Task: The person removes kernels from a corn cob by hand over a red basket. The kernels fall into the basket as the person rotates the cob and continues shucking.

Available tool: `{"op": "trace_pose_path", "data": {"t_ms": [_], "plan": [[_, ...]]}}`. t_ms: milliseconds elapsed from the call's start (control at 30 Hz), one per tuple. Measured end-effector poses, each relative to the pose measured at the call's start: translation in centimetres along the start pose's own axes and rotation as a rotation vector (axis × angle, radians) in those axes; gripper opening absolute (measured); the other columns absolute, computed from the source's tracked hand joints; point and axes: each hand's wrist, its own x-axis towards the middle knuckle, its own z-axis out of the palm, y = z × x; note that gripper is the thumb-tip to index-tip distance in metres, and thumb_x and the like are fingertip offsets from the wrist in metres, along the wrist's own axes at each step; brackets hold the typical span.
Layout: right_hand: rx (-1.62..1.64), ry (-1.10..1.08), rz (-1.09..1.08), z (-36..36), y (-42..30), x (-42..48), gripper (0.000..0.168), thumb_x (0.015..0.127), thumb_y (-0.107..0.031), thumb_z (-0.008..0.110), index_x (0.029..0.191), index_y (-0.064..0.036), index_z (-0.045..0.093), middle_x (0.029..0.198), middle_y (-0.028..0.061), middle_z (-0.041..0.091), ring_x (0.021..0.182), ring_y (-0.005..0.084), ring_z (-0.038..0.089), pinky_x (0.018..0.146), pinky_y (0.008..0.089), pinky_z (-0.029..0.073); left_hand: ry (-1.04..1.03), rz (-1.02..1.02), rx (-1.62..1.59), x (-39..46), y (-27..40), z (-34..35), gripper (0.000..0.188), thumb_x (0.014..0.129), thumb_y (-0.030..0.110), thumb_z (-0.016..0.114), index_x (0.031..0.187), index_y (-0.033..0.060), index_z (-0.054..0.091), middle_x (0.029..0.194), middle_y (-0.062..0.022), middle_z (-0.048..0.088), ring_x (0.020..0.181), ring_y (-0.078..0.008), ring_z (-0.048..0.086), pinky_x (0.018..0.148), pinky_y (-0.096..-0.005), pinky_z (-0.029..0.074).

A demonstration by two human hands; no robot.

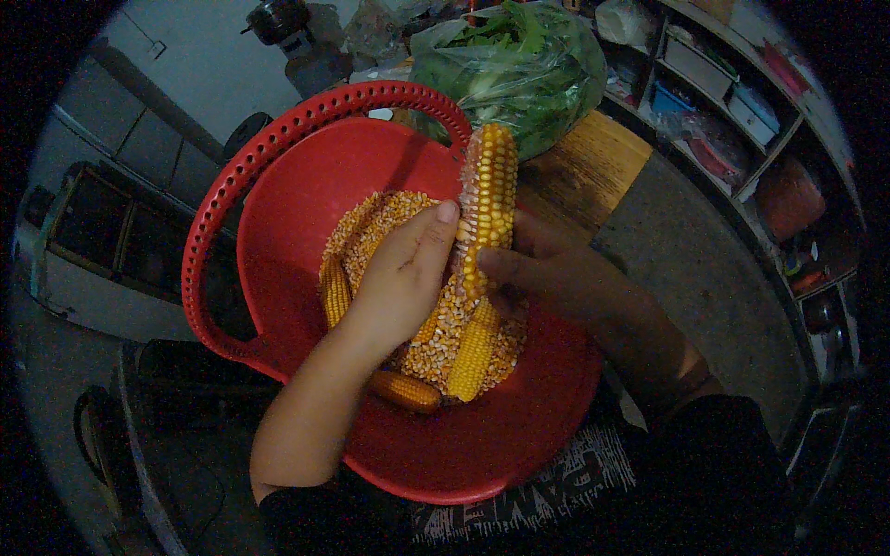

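An ear of dried yellow corn [496, 184] stands tilted upright between both hands, its left side stripped of kernels. From the right, my right hand [542, 260] grips its lower part, the thumb across the kernels. My left hand [410, 271] lies against the bare left side, thumb pointing up; its fingers are hidden behind, so its hold is unclear. Below is a red plastic basket [292, 201] with a big perforated handle. Loose corn kernels [445, 351] are heaped inside it. Among them lie a yellow ear [473, 354], an orange-brown ear [405, 391] and another ear [335, 292] at the left.
A clear plastic bag of leafy greens [528, 76] sits on a wooden surface [591, 167] beyond the basket. Shelves [730, 125] with bins and bags curve along the right. A dark pot [277, 21] stands at the back. Patterned dark cloth [542, 497] shows beneath the basket.
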Motion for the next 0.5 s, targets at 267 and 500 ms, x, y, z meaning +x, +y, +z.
{"op": "trace_pose_path", "data": {"t_ms": [267,500], "plan": [[0.077,0.024,0.031,0.4,-0.3,-0.2,0.034,0.082,-0.031,0.055,0.105,-0.008,0.044,0.073,-0.0020,0.052,0.059,0.0064,0.048,0.051,0.0204,0.040,-0.061,-0.057,-0.092,0.1,0.0,0.0,0.031,0.091,0.026,0.038,0.091,-0.0006,0.053,0.079,-0.0045,0.056,0.075,-0.0118,0.051,0.070,-0.0259,0.041],[0.002,-0.002,0.064,-0.4,0.1,0.0,0.036,0.083,-0.031,0.055,0.108,-0.007,0.044,0.076,-0.0022,0.052,0.062,0.0066,0.048,0.053,0.0205,0.042,0.015,0.067,0.175,0.2,-0.3,0.1,0.024,0.090,0.020,0.040,0.091,-0.0006,0.052,0.079,-0.0129,0.057,0.075,-0.0220,0.055,0.067,-0.0313,0.043]]}}
